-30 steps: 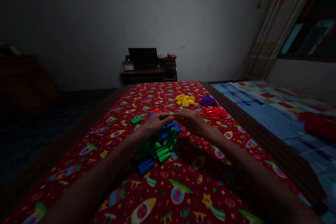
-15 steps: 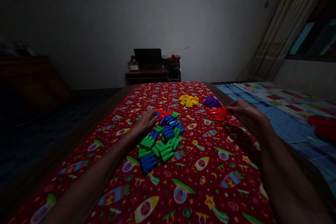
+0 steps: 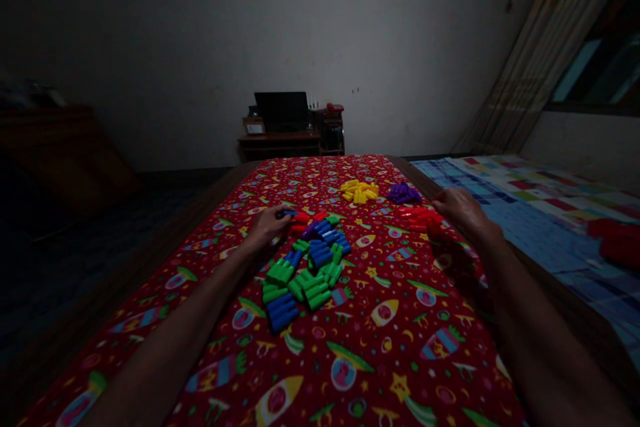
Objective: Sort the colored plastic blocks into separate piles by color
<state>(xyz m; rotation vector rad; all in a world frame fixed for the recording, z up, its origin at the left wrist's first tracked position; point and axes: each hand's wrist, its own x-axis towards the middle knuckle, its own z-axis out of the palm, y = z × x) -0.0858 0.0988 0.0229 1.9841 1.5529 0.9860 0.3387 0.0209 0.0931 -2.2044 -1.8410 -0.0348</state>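
Note:
Beside the far left end of a mixed heap, my left hand pinches a blue building block between thumb and fingers. Several red blocks lie right by those fingertips. The heap also holds green blocks, blue blocks and a purple one. On the right, my right hand hovers just beside a small pile of red blocks. Its fingers are loosely bent and nothing shows in them, though their tips are partly hidden.
A yellow pile and a purple pile lie farther back on the red patterned cloth. A bed with a checked cover adjoins on the right. A desk with a monitor stands against the far wall.
My right hand has drawn slightly right, off the red pile, leaving the red blocks there. My left hand has pulled back a little left, with a blue block now in its fingers.

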